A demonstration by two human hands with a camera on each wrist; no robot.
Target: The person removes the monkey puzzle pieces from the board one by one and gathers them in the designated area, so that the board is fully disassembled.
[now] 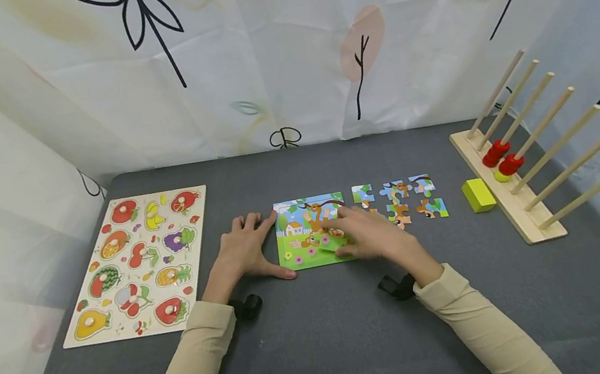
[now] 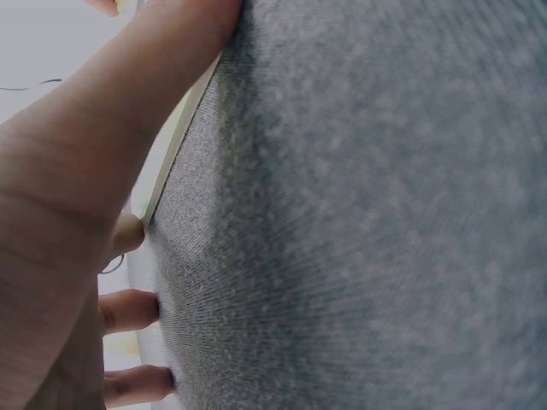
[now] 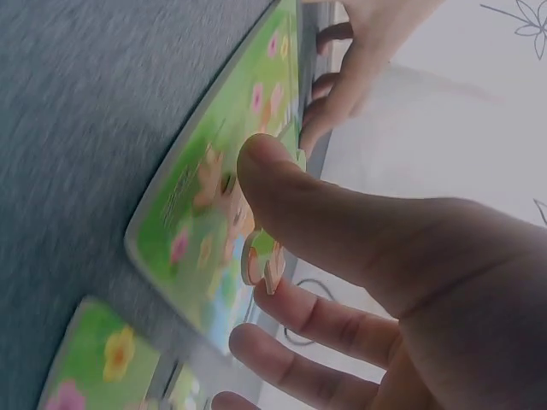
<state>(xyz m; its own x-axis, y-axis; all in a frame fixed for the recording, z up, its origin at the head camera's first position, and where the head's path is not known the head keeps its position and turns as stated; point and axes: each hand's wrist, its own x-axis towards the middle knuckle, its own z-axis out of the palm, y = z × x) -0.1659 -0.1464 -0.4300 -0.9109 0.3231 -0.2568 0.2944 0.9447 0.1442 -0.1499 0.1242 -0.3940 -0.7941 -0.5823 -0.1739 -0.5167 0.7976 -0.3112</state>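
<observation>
A flat picture puzzle board (image 1: 300,259) with a deer, a house and flowers lies on the grey table. My left hand (image 1: 245,250) rests spread at its left side, thumb by the near left corner and fingertips near the left edge. Over the right part of the board, my right hand (image 1: 369,232) pinches a small green puzzle piece (image 3: 260,256) between thumb and fingers. Part of that piece is hidden behind the thumb in the right wrist view. Several loose puzzle pieces (image 1: 422,184) lie just right of the board, some partly covered by the right hand.
A white fruit peg board (image 1: 159,279) lies at the left. At the right stands a wooden rack (image 1: 542,230) with several slanting pegs, a few carrying red and yellow beads. Beside its base sits a yellow block (image 1: 478,195). White patterned cloth (image 1: 280,54) hangs behind the table.
</observation>
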